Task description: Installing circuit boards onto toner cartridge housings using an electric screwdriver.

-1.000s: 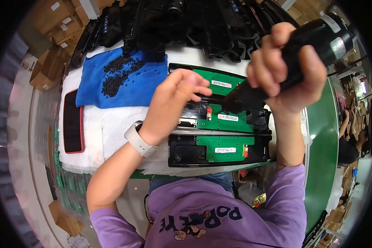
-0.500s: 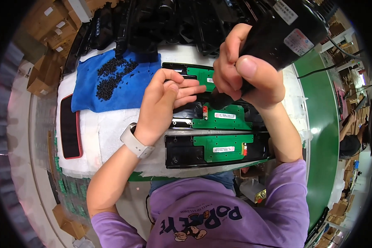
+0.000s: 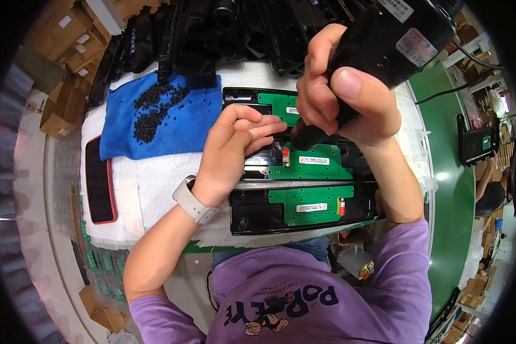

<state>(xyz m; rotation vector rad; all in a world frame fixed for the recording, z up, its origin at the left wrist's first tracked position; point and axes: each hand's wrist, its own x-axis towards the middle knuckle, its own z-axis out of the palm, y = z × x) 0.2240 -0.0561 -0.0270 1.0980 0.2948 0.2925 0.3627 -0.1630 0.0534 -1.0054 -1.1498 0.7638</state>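
My right hand (image 3: 355, 103) grips a black, corded electric screwdriver (image 3: 378, 49), tilted so its nose points down and left over the middle black panel. My left hand (image 3: 226, 152) is held palm up beside that nose, fingers stretched out and the thumb bent inward. Whether anything small lies in its palm is hidden. Under both hands, long black panels carry green circuit boards: a near board (image 3: 295, 198), a middle board (image 3: 332, 172) and a far board (image 3: 272, 106). The screwdriver's tip cannot be made out. Left of them, a blue cloth (image 3: 186, 132) bears a heap of small black screws (image 3: 146, 123).
A red-edged phone (image 3: 101, 189) lies at the table's left. Glossy black housings (image 3: 241, 43) are piled along the back. To the right runs a green bench (image 3: 450, 183), where another person's arm (image 3: 486, 178) shows near a black panel (image 3: 477, 137). Cardboard boxes (image 3: 66, 106) stand at left.
My left hand has shifted slightly down, its fingers still beside the screwdriver's nose. The screwdriver has tilted a little. At far right, a black panel with a green board has come into view.
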